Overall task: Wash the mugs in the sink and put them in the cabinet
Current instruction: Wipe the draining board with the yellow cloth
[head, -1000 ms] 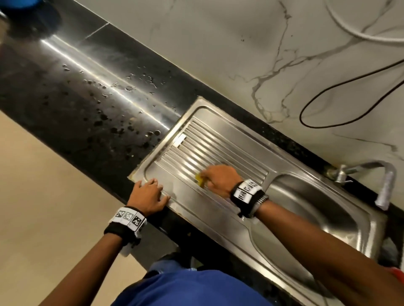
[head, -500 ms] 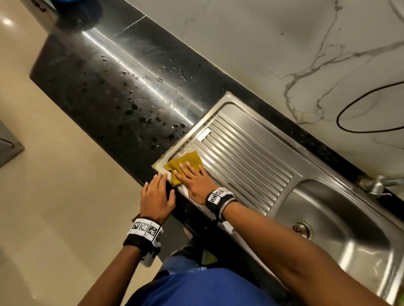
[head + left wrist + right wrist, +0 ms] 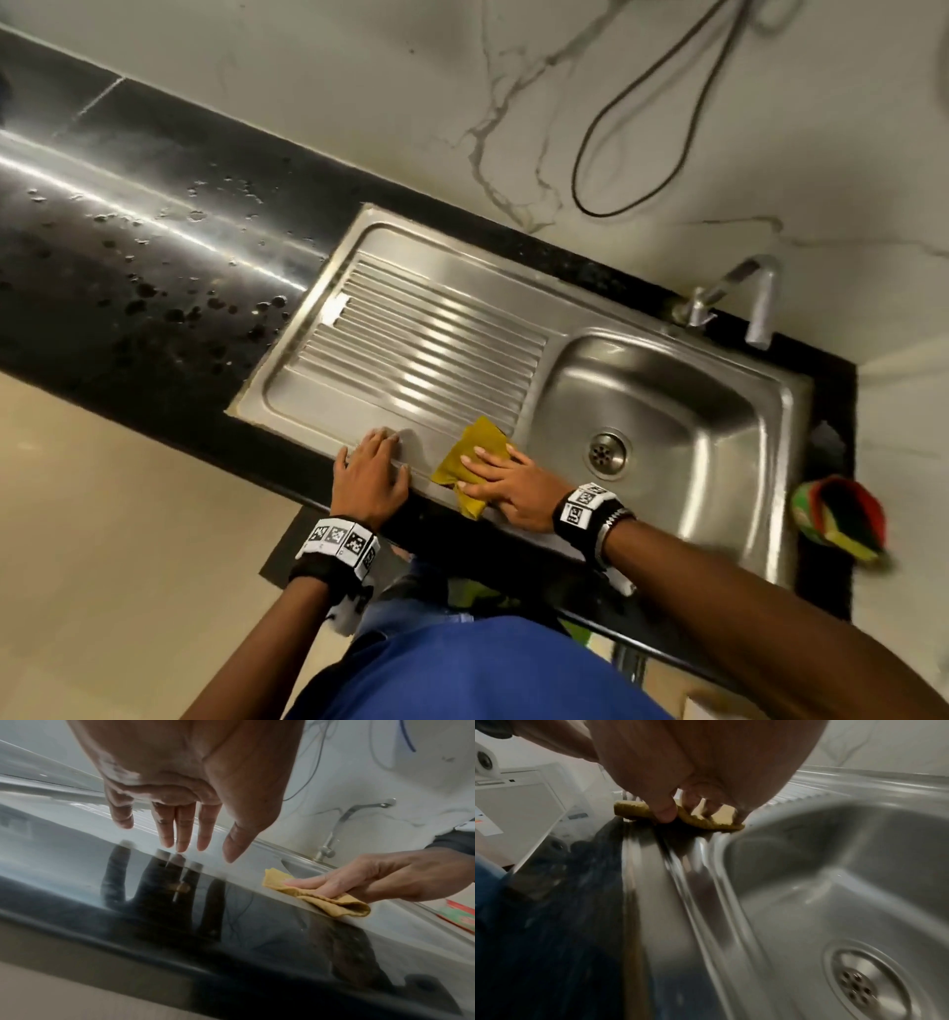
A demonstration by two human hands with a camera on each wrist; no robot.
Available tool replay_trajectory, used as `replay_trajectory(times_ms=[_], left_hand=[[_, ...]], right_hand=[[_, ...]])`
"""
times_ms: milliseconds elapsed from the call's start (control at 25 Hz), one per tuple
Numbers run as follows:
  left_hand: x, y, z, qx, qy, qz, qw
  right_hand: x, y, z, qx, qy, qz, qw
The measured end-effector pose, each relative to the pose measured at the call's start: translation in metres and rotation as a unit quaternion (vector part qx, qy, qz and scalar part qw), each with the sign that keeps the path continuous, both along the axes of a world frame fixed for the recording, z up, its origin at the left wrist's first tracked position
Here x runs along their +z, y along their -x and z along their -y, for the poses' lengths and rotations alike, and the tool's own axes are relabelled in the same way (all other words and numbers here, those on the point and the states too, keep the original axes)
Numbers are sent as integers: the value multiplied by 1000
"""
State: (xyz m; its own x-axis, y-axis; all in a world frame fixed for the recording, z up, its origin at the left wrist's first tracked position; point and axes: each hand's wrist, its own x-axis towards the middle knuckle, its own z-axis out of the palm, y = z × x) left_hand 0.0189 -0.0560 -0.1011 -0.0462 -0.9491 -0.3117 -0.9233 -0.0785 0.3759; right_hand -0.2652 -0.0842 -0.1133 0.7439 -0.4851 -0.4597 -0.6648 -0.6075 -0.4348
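Black polished stone forms the bench, with beads of water on it, and a stainless steel sink unit is let into it under a marbled wall. No mugs show in any view: the basin holds only its drain, and the cabinet is out of sight, so where the mugs are cannot be told. The right hand lies flat, fingers straight, pressing a folded yellow cloth onto the near rim of the unit, where the ribbed drainboard meets the basin. The cloth's long axis runs from the rim edge under the palm out ahead of the fingertips toward the ribs. The left hand is released and grips nothing; its fingers rest spread on the rim just to the left of the cloth, near it without touching it. From the right hand the basin lies immediately to its right, and the tap beyond that, against the wall. This looks like a wipe-down of the drainboard, which would put the washing itself behind. The right hand is plainly the nearer one to the cloth and the basin. A multicoloured item sits on the bench further right, too blurred to name.
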Motion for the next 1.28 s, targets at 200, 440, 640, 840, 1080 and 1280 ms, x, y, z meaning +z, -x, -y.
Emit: replay_trajectory(times_ms=[200,440,640,840,1080,1280], left_hand=[[0,56,-14,-79,-24,16,996],[4,57,-35,14,-18,36,999],[4,-1,-39,80,-19,48,995],[8,-72,-38,144,21,23,989],[7,-143,-59,214,87,2,973],[-1,-153,-50,168,122,-35,977]], right_hand=[[26,83,-31,-71,-51,-20,996],[60,82,-23,-285,38,22,958],[90,-41,36,-318,99,122,935],[98,-202,99,-254,39,170,951],[4,-325,83,-92,28,16,995],[-11,-282,42,-80,71,26,994]])
